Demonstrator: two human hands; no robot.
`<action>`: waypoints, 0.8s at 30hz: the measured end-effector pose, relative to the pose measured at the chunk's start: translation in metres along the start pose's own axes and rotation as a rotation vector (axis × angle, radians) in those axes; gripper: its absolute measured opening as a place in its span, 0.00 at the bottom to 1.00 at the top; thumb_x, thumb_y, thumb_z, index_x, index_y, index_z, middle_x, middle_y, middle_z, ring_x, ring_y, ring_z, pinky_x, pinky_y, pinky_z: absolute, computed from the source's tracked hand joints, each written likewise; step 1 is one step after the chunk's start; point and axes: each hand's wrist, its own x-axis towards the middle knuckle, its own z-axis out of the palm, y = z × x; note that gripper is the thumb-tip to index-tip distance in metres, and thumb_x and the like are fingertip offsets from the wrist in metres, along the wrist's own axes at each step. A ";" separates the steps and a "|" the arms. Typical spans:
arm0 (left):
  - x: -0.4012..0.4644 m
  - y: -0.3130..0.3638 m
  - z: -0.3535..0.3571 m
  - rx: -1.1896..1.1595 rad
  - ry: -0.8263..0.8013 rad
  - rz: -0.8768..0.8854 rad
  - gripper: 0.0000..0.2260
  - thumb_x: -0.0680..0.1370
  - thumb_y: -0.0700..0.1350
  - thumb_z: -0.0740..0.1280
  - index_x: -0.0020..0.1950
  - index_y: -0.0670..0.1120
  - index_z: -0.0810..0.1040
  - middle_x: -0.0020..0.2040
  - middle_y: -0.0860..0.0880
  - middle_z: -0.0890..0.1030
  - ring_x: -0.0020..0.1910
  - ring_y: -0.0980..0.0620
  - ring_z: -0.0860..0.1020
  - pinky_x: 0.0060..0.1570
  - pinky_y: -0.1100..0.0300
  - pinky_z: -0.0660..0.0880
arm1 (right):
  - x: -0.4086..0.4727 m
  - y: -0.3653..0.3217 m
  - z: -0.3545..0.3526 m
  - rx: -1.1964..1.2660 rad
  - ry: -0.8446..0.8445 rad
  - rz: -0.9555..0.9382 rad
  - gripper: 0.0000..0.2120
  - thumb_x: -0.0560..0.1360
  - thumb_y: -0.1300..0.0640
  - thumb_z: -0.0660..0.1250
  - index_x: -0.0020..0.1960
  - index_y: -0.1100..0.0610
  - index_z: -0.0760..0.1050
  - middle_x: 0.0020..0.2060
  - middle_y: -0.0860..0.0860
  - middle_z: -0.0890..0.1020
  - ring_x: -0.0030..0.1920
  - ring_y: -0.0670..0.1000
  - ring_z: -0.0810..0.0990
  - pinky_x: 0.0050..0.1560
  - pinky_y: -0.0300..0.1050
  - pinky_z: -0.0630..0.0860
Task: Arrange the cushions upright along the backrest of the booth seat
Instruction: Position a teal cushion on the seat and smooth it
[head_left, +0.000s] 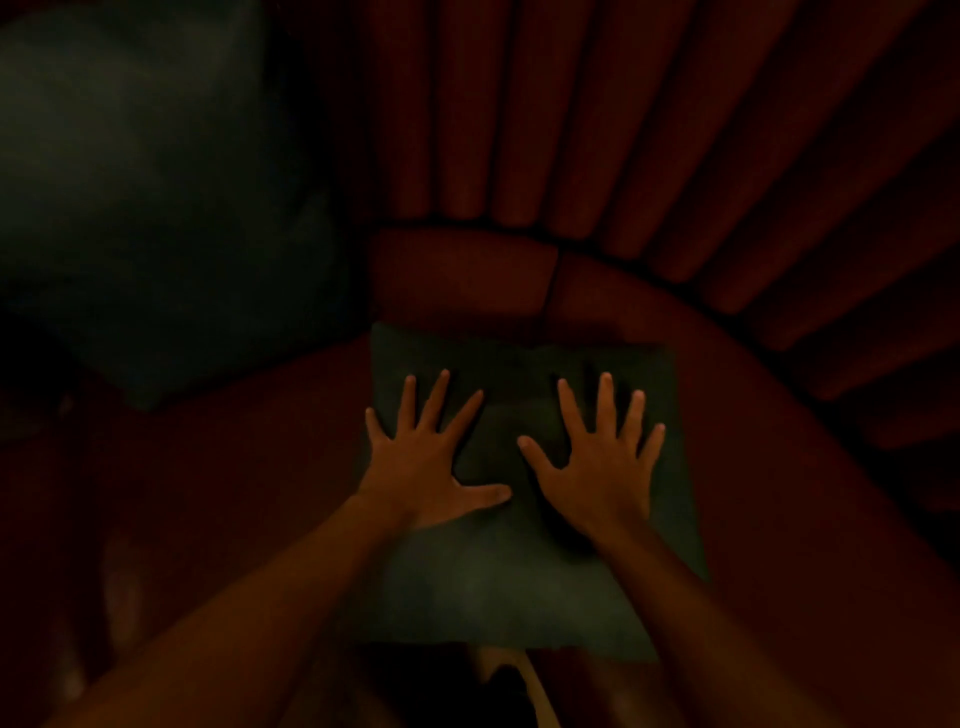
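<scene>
A dark green cushion (519, 587) lies flat on the red booth seat (769, 457), near its front edge. My left hand (426, 457) and my right hand (602, 457) both rest flat on its top with fingers spread, holding nothing. A second, larger dark green cushion (156, 208) stands at the left against the ribbed red backrest (597, 119). The scene is very dim.
The curved backrest of vertical padded ribs runs across the top and down the right. A seam (553, 280) splits the seat pads behind the flat cushion. Below the seat edge something pale (498, 670) shows on the dark floor.
</scene>
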 end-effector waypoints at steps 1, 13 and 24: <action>0.002 0.001 0.004 -0.010 -0.007 0.000 0.52 0.60 0.85 0.54 0.77 0.69 0.33 0.80 0.56 0.29 0.77 0.43 0.28 0.70 0.24 0.42 | 0.001 0.004 0.006 0.017 -0.021 0.012 0.41 0.73 0.20 0.42 0.80 0.34 0.36 0.83 0.50 0.37 0.81 0.62 0.34 0.77 0.71 0.39; 0.022 -0.004 0.020 -0.074 -0.039 -0.026 0.53 0.61 0.84 0.58 0.76 0.69 0.33 0.78 0.59 0.27 0.77 0.47 0.26 0.69 0.23 0.40 | 0.017 0.007 0.036 0.037 0.041 0.006 0.40 0.74 0.22 0.46 0.82 0.38 0.49 0.83 0.54 0.49 0.81 0.66 0.44 0.75 0.75 0.46; 0.049 -0.008 0.027 -0.050 -0.262 -0.065 0.55 0.60 0.84 0.58 0.72 0.70 0.25 0.73 0.59 0.19 0.73 0.45 0.20 0.68 0.23 0.36 | 0.030 0.008 0.055 -0.007 0.012 -0.004 0.41 0.75 0.23 0.46 0.83 0.39 0.46 0.83 0.55 0.47 0.81 0.67 0.42 0.75 0.76 0.46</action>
